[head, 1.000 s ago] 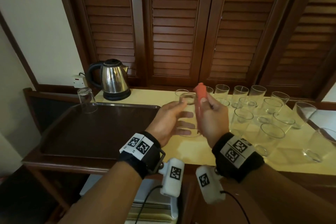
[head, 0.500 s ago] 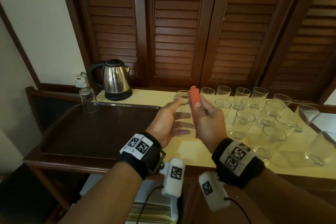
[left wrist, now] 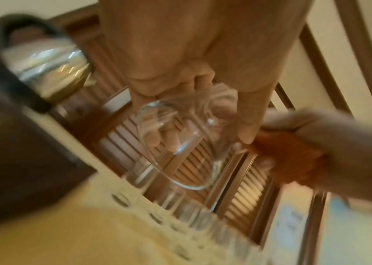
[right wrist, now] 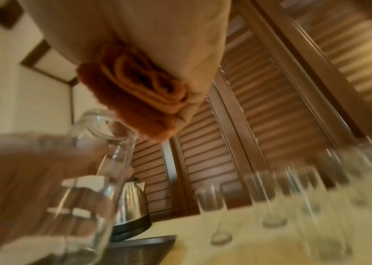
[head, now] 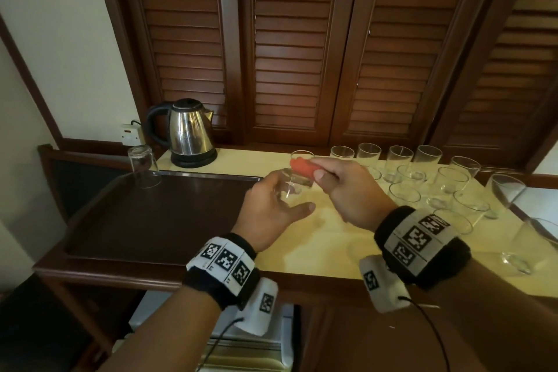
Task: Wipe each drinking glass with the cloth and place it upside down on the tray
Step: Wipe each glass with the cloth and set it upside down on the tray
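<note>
Holding the glass point(head: 291, 187) in the air between the tray and the crowd of glasses, the left hand point(head: 271, 214) had its fingers curled round the wall, while the right hand point(head: 347, 193) pinched a rolled orange cloth point(head: 303, 168) whose end lay at the rim. The glass hung above the near edge of the yellow desk point(head: 317, 251), just right of the dark tray point(head: 151, 214). One glass point(head: 143, 166) stood upside down at the tray's far left corner, so most of the job seemed still to do.

The likeliest trouble, I judged, was a slip: the hold looked light, with the thumb spread, and a push of the cloth into the mouth could twist the smooth glass out of the fingers and onto the desk. The right elbow also sat near the upright glasses point(head: 422, 178), and a wide wiping stroke might knock one over.

Against half a second before, the cloth had swung from pointing nearly straight up to lying across the top of the glass, and the right hand had come closer over it. The left hand kept its hold in much the same place.
</note>
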`<state>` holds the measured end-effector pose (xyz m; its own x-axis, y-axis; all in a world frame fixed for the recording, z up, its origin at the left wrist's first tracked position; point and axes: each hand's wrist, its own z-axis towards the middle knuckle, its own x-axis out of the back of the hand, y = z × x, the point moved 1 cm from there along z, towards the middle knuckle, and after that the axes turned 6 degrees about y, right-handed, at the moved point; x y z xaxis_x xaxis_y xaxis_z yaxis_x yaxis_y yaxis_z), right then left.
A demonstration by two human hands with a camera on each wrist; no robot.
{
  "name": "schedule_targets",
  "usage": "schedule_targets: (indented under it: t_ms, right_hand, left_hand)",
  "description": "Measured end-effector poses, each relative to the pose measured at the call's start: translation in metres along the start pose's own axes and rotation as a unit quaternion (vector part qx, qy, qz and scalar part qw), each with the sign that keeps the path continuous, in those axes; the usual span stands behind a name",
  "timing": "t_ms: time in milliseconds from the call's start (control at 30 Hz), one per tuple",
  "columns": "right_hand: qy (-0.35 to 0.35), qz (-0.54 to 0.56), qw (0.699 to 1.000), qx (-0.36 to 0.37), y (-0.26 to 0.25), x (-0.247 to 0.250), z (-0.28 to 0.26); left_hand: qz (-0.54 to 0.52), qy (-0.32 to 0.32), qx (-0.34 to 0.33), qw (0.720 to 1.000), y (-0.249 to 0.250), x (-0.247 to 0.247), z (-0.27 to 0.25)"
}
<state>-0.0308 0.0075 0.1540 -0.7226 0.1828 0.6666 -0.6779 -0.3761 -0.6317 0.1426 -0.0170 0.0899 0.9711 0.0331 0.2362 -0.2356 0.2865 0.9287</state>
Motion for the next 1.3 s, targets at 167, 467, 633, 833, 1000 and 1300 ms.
schedule_targets:
  t_ms: [167,467,633,833,1000,1300]
  right_hand:
    - [0.019,-0.059,0.996,0.056,0.006,-0.007,-0.001]
    - [0.090,-0.088,0.984,0.129,0.013,-0.013,-0.003]
    - [0.065,-0.075,0.981,0.168,0.013,-0.009,-0.007]
    - [0.077,-0.069,0.972,0.212,0.009,-0.007,-0.007]
    - [0.125,-0.101,0.969,0.188,0.015,-0.004,-0.006]
    - [0.124,-0.088,0.966,0.208,0.010,-0.009,-0.012]
  left_hand:
    - [0.152,0.044,-0.122,0.980,-0.008,0.003,-0.009]
    - [0.161,0.063,-0.153,0.973,-0.008,-0.007,-0.015]
    - [0.137,0.080,-0.165,0.973,-0.013,-0.001,-0.011]
    - [0.109,0.088,-0.159,0.977,-0.006,-0.013,-0.009]
    - [0.125,0.071,-0.172,0.975,-0.005,-0.018,-0.016]
    - [0.132,0.081,-0.185,0.971,-0.005,-0.018,-0.016]
